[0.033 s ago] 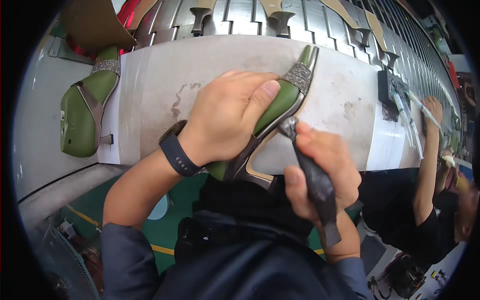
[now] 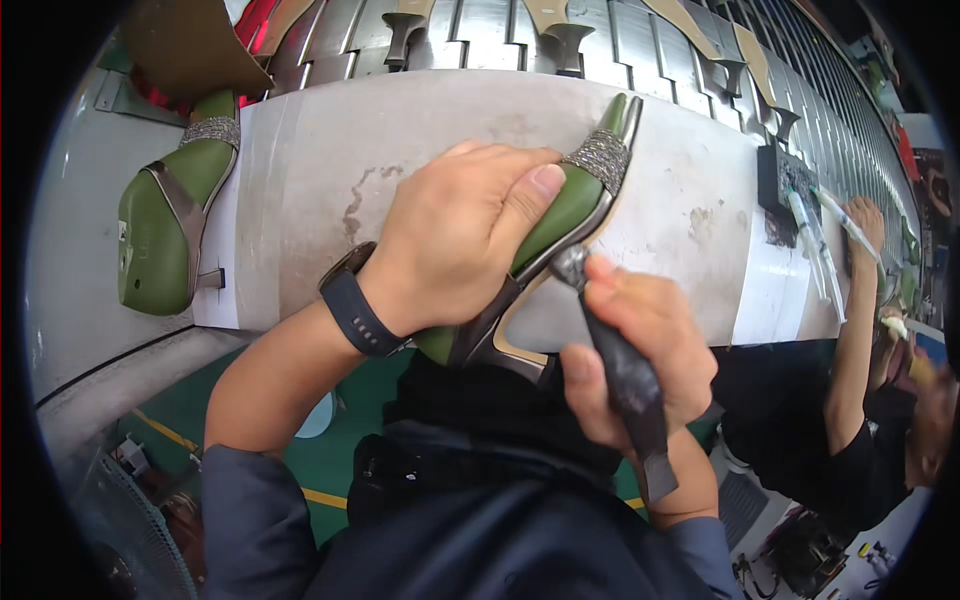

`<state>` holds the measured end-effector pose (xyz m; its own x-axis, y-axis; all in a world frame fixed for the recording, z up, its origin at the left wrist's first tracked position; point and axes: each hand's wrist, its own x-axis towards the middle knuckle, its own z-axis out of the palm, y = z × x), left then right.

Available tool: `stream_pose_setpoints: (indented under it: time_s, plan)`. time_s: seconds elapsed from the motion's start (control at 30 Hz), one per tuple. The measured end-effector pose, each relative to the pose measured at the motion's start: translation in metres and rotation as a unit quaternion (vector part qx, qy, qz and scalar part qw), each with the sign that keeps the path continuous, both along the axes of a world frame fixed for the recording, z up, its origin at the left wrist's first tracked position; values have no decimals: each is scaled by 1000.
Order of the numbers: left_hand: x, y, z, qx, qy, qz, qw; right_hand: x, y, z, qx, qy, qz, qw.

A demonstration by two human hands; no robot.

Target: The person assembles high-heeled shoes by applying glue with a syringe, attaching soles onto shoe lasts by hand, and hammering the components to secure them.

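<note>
A green shoe last [image 2: 566,214] wearing a high-heeled sandal lies tilted across the table, its toe pointing away from me. The sandal has a glittery toe strap [image 2: 600,158], dark metallic edging and a tan sole edge. My left hand [image 2: 465,225], with a watch on its wrist, is closed over the last and presses it down. In my right hand [image 2: 650,340] is a short dark hammer-like tool [image 2: 625,378] with a rounded metal head and a flat other end. Its head rests at the sole edge, near the arch; the exact contact is hard to see.
Another green last with a sandal [image 2: 170,230] lies at the left end of the pale table [image 2: 320,150]. Beyond is a metal slat conveyor [image 2: 490,35] carrying heeled soles. At right, a black holder [image 2: 775,180] stands near syringe-like tubes [image 2: 815,235], close to a co-worker's arm [image 2: 850,310].
My right hand and the tool have shifted very slightly left and toward me along the sole edge. The shoe and my left hand have barely moved.
</note>
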<state>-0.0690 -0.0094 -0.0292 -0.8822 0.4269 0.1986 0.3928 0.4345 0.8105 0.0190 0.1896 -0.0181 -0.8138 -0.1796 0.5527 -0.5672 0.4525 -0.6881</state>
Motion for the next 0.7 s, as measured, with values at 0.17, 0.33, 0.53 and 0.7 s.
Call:
stream_pose_setpoints:
  time_s: [0.17, 0.33, 0.53, 0.7]
  plan:
    - [0, -3, -2, -19, -9, 12, 1000, 5, -5, -5, -21, -61, 50, 997]
    - [0, 0, -6, -16, 19, 13, 1000, 5, -1, 0, -20, -121, 102, 987]
    - [1, -1, -5, -14, 8, 25, 1000, 2, -7, 8, 9, -124, 128, 984]
    - [-2, 1, -7, 9, 17, 12, 1000, 1, -4, 3, -12, -95, 116, 989]
